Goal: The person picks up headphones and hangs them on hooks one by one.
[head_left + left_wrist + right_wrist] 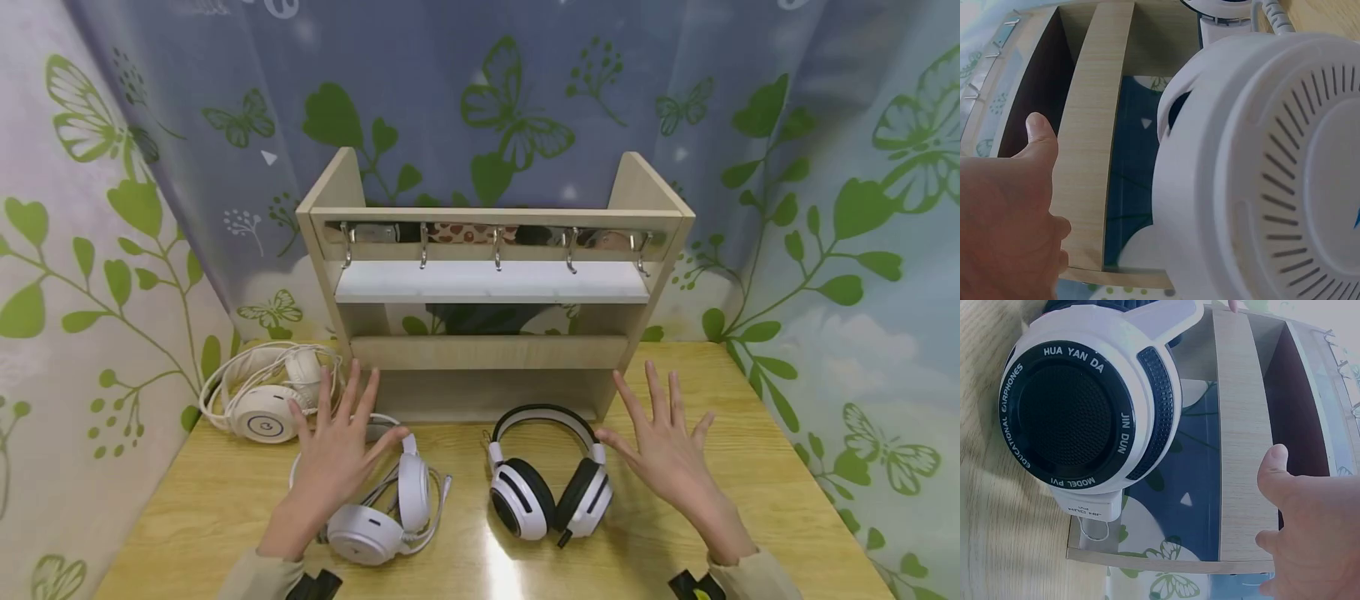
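Observation:
My left hand (335, 452) is held above the table with its fingers spread, holding nothing. Below and beside it lie white headphones (365, 533) with a cable, partly covered by that hand. In the left wrist view, one white ear cup (1260, 169) fills the right side. My right hand (667, 450) also has spread fingers and holds nothing. To its left lie white-and-black headphones (525, 500) with a black-padded headband. Their lettered ear cup (1063, 415) shows large in the right wrist view. Another white pair of headphones (266, 412) with a looped cable lies at the back left.
A light wooden shelf unit (487, 352) stands at the back of the wooden table (675, 550). Several metal hooks (497, 248) line a strip beneath its upper edge, above a white shelf (491, 282). Curtains (450, 100) with green leaves and butterflies surround the table.

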`<state>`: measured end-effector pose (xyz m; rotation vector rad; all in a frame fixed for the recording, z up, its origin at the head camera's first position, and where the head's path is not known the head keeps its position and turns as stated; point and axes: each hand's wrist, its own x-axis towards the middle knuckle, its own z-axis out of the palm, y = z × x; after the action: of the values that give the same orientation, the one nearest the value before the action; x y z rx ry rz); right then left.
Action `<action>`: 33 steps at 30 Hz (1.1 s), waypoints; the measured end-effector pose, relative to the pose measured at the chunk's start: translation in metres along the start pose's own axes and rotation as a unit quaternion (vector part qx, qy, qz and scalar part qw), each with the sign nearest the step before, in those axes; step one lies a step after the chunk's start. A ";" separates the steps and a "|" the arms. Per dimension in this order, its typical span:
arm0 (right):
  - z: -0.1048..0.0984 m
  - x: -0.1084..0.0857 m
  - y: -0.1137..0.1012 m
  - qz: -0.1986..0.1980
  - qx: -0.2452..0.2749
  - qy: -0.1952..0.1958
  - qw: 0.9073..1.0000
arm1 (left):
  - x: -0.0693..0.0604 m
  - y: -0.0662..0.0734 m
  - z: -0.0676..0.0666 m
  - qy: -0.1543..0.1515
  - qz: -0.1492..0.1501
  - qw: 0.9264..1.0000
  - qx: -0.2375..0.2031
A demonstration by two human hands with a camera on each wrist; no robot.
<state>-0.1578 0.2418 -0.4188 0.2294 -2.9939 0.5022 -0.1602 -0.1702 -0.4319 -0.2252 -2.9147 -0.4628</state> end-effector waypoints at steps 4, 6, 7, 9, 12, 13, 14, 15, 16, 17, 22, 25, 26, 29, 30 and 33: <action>-0.001 0.000 0.001 -0.001 0.001 0.004 1.000 | 0.001 0.000 -0.001 0.000 0.002 1.000 0.002; -0.001 0.001 0.001 -0.002 0.000 0.007 1.000 | 0.001 0.000 -0.001 -0.001 0.002 1.000 0.003; -0.002 0.001 0.001 -0.003 -0.001 0.008 1.000 | 0.001 0.000 -0.001 -0.001 0.002 1.000 0.002; -0.002 0.001 0.002 -0.005 -0.002 0.011 1.000 | 0.001 0.000 -0.002 -0.001 0.005 1.000 -0.003; -0.004 0.002 0.004 -0.008 0.000 0.019 1.000 | 0.002 -0.001 -0.002 0.007 0.015 1.000 -0.021; -0.004 0.002 0.005 -0.009 0.001 0.023 1.000 | 0.002 -0.002 -0.003 0.012 0.020 0.999 -0.028; -0.005 0.002 0.006 -0.010 0.004 0.026 1.000 | 0.002 -0.003 -0.003 0.019 0.026 0.999 -0.037; -0.005 0.003 0.007 -0.011 0.007 0.031 0.999 | 0.003 -0.004 -0.004 0.025 0.031 0.998 -0.045; -0.006 0.003 0.008 -0.012 0.011 0.035 0.999 | 0.003 -0.005 -0.004 0.032 0.038 0.997 -0.053; -0.006 0.003 0.009 -0.013 0.016 0.039 0.999 | 0.004 -0.006 -0.005 0.040 0.046 0.996 -0.059; -0.008 0.005 0.012 -0.021 0.044 0.052 0.997 | 0.005 -0.013 -0.008 0.069 0.076 0.991 -0.086; -0.010 0.006 0.013 -0.028 0.064 0.058 0.996 | 0.006 -0.017 -0.008 0.088 0.091 0.987 -0.098; -0.011 0.006 0.013 -0.030 0.070 0.060 0.995 | 0.007 -0.018 -0.007 0.095 0.096 0.986 -0.102; -0.012 0.008 0.012 -0.032 0.086 0.066 0.994 | 0.009 -0.021 -0.007 0.115 0.106 0.981 -0.112; -0.012 0.008 0.012 -0.032 0.090 0.070 0.993 | 0.009 -0.022 -0.007 0.121 0.109 0.979 -0.118; -0.013 0.008 0.013 -0.031 0.099 0.075 0.992 | 0.010 -0.023 -0.010 0.137 0.116 0.974 -0.136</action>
<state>-0.1674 0.2576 -0.4100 0.2842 -2.7819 0.7740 -0.1724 -0.1935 -0.4274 -0.4917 -2.5110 -0.7823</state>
